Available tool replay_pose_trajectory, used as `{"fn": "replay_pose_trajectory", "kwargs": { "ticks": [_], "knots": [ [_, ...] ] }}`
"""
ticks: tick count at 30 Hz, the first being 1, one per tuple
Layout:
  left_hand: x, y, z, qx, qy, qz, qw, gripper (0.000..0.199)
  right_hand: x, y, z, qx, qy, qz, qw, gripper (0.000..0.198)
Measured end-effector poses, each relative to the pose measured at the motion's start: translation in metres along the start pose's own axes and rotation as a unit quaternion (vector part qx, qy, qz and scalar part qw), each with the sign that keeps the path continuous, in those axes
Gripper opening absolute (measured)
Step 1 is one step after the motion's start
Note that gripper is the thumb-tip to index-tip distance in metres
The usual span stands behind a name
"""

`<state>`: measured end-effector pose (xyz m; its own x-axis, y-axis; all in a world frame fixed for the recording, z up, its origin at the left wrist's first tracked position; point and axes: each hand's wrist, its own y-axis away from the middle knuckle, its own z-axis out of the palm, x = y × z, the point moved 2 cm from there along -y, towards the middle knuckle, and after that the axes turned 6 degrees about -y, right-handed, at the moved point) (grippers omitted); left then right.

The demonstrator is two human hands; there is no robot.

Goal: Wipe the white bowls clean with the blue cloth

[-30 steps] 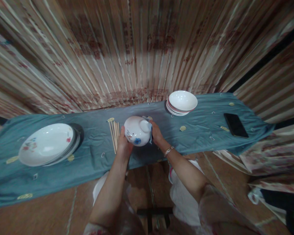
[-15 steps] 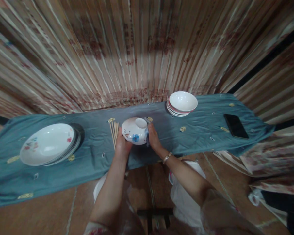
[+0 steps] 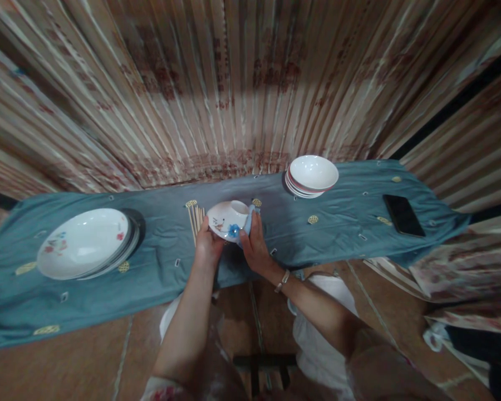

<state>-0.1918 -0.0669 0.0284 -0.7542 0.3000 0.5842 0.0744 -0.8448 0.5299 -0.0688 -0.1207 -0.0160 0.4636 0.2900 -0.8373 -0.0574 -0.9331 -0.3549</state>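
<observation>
A white bowl (image 3: 223, 217) with a blue flower is tilted over the middle of the table, its round foot facing up and away from me. My left hand (image 3: 209, 244) is closed on the bowl's left edge. On the other side my right hand (image 3: 256, 246) presses a light blue cloth (image 3: 254, 213) against the bowl's outer wall, fingers bent around it. Several wooden chopsticks (image 3: 195, 218) lie just left of the bowl, partly covered by my left hand. The inside of the bowl faces away and is hidden.
A stack of large flowered plates (image 3: 81, 248) stands on the left of the green tablecloth (image 3: 158, 234). Several white bowls (image 3: 313, 174) are stacked at the back right, and a black phone (image 3: 403, 214) lies farther right. Behind the table hangs a patterned curtain (image 3: 242, 111).
My right hand has shifted with the cloth from the bowl's right edge further onto its outer wall, toward the blue flower. The bowl has tilted slightly; my left hand keeps its hold.
</observation>
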Motion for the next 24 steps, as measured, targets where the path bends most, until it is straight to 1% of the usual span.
{"fn": "replay_pose_trajectory", "kwargs": {
  "ticks": [3, 7, 10, 14, 19, 21, 24],
  "knots": [
    [-0.001, 0.001, -0.002, 0.022, -0.013, 0.011, 1.0, 0.036, -0.003, 0.001, -0.001, -0.007, 0.038, -0.018, 0.999, 0.073],
    [-0.001, 0.001, -0.001, 0.005, -0.007, 0.02, 1.0, 0.034, -0.007, 0.002, -0.003, -0.01, 0.064, -0.054, 0.996, 0.074],
    [0.0, 0.002, -0.001, 0.002, 0.0, 0.022, 1.0, 0.034, -0.011, 0.003, -0.005, -0.029, 0.088, -0.084, 0.992, 0.074],
    [0.0, 0.007, 0.004, -0.012, 0.0, 0.014, 1.0, 0.038, -0.017, 0.003, -0.008, -0.065, 0.131, -0.139, 0.979, 0.067],
    [-0.005, 0.013, 0.008, -0.009, -0.013, 0.013, 1.0, 0.039, -0.021, 0.0, -0.004, -0.09, 0.179, -0.201, 0.959, 0.058],
    [-0.009, 0.012, 0.006, -0.008, -0.019, 0.017, 1.0, 0.036, -0.021, -0.001, -0.001, -0.091, 0.201, -0.222, 0.95, 0.056],
    [-0.013, 0.007, 0.002, -0.017, -0.021, 0.044, 0.999, 0.021, -0.024, -0.003, -0.002, -0.091, 0.218, -0.243, 0.941, 0.054]
  ]
}}
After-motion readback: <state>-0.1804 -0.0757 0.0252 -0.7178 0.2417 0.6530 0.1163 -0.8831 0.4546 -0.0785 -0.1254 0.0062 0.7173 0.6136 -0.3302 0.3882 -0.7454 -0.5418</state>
